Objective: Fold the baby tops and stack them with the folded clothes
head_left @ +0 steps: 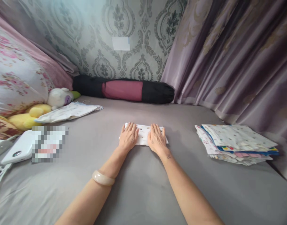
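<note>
2 sets of fingers [155,128] straight, uncurled: left hand [128,137], right hand [156,140] flat on folded cloth [142,133].

Grey damask patterns cover the wall [88,40], which bears a small white rectangle [121,43]. Mauve curtains [230,56] with tan motifs hang in folds at right, beside the grey-sheeted bed [138,187]. Pale light brightens the wall's upper left.

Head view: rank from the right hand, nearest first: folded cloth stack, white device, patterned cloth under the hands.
1. Patterned cloth: directly under the right hand, touching it.
2. Folded cloth stack: off to the right.
3. White device: far left, beyond the left hand.
</note>
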`<state>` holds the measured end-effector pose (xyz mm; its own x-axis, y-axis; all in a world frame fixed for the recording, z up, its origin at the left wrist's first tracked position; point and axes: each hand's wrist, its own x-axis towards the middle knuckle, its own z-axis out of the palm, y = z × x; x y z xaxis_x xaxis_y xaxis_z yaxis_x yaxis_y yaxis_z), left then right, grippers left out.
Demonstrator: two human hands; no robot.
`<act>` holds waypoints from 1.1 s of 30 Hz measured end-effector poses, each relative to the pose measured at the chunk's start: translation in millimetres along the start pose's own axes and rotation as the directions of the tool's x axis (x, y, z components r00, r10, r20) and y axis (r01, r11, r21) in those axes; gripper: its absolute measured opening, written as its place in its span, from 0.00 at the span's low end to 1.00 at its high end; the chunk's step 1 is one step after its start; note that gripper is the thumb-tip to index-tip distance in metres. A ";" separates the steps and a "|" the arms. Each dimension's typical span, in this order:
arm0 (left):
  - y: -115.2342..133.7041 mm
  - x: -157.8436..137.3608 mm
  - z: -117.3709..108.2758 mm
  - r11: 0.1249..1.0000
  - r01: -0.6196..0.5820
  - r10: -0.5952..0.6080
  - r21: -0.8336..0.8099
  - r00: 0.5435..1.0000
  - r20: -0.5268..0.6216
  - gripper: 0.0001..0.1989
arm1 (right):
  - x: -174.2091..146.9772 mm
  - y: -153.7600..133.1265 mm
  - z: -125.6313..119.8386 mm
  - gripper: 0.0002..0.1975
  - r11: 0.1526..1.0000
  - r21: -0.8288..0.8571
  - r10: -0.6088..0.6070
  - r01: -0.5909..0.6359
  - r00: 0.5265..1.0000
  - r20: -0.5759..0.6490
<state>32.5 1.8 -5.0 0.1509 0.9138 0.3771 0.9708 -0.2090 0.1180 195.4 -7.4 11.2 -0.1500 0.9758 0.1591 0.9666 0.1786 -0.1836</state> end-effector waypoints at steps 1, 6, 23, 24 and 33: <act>-0.5 0.0 -0.7 1.000 0.011 -0.011 0.007 1.000 0.006 0.25 | -0.1 1.3 0.7 0.28 1.000 -0.003 0.009 -0.009 1.000 -0.002; -1.9 0.0 -1.3 1.000 0.006 -0.009 0.025 0.991 0.136 0.26 | -0.4 4.4 7.8 0.28 1.000 -0.004 0.026 -0.026 0.999 0.045; -4.2 -2.5 -6.5 0.999 -0.032 0.032 -0.005 0.999 0.033 0.22 | 1.1 5.2 5.5 0.28 0.999 0.010 0.034 -0.034 0.998 0.048; -4.5 -2.3 -6.5 0.999 -0.032 0.032 -0.004 0.999 0.023 0.22 | 1.1 5.7 4.2 0.28 0.999 0.009 0.040 -0.040 0.998 0.045; -9.5 -0.6 0.0 1.000 -0.007 0.005 0.018 0.994 0.105 0.24 | -0.3 13.1 6.2 0.29 0.993 -0.023 0.113 -0.113 0.993 0.036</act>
<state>23.2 3.3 -6.4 0.1749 0.9442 0.2792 0.9729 -0.2093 0.0984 206.9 -4.6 2.7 -0.0468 0.9937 0.1019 0.9819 0.0645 -0.1779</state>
